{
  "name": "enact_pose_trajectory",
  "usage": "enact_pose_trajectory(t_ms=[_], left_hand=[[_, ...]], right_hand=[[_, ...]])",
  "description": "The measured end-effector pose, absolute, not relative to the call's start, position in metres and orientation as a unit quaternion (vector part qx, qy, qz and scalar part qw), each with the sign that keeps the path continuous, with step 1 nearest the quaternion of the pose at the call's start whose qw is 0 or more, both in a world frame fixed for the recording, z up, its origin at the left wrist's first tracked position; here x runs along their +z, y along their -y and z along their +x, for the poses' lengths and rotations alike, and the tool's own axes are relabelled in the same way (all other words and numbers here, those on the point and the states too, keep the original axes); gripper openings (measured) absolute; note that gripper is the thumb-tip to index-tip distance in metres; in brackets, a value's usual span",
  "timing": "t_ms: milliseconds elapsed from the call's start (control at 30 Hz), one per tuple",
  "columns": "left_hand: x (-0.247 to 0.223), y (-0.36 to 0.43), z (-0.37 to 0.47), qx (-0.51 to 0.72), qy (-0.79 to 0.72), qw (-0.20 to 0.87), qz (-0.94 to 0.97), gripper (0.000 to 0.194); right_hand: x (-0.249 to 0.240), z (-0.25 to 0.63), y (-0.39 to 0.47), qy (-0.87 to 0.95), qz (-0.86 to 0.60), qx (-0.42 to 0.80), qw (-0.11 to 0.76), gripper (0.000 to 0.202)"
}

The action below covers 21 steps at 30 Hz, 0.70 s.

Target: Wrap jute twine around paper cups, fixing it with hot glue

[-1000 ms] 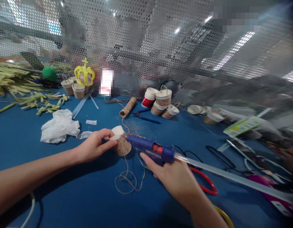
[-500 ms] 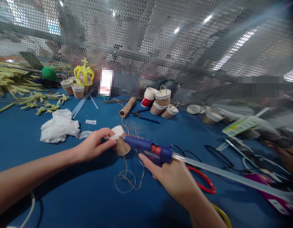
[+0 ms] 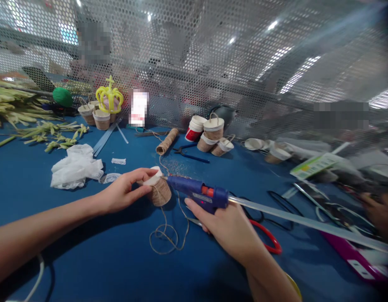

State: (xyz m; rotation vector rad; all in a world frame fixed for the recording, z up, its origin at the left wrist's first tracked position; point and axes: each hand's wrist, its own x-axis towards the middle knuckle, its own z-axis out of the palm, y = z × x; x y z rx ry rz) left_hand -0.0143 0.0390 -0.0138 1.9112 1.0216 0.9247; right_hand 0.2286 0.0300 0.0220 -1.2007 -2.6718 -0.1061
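i count one blue glue gun (image 3: 198, 195), one twine spool (image 3: 164, 142), one yellow crown (image 3: 108, 96), one green ball (image 3: 62, 97), one crumpled white bag (image 3: 75, 170), one pair of pliers (image 3: 189, 153).

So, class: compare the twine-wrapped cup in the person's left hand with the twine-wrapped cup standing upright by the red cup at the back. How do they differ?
The held cup lies tilted on its side; the back cup stands upright. The held cup trails loose twine and shows no handle; the back cup has a loop handle. The left hand grips one; nothing touches the other. Both are pale-rimmed and twine-wrapped.
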Motion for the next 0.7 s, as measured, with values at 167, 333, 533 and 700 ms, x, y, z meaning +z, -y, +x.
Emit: enact_pose_trajectory(t_ms=[167, 333, 533, 700], left_hand=[[-0.015, -0.039, -0.014, 0.366, -0.398, 0.383, 0.749, 0.013], [-0.013, -0.038, -0.013, 0.368, -0.404, 0.391, 0.74, 0.014], [-0.014, -0.038, -0.013, 0.376, -0.399, 0.396, 0.737, 0.012], [-0.015, -0.039, -0.014, 0.373, -0.398, 0.398, 0.738, 0.013]], right_hand=[[0.027, 0.225, -0.029, 0.895, -0.423, 0.028, 0.138, 0.03], [0.031, 0.217, -0.028, 0.85, -0.481, 0.125, 0.175, 0.029], [0.037, 0.215, -0.026, 0.852, -0.481, 0.114, 0.17, 0.029], [0.027, 0.212, -0.027, 0.825, -0.512, 0.107, 0.212, 0.023]])
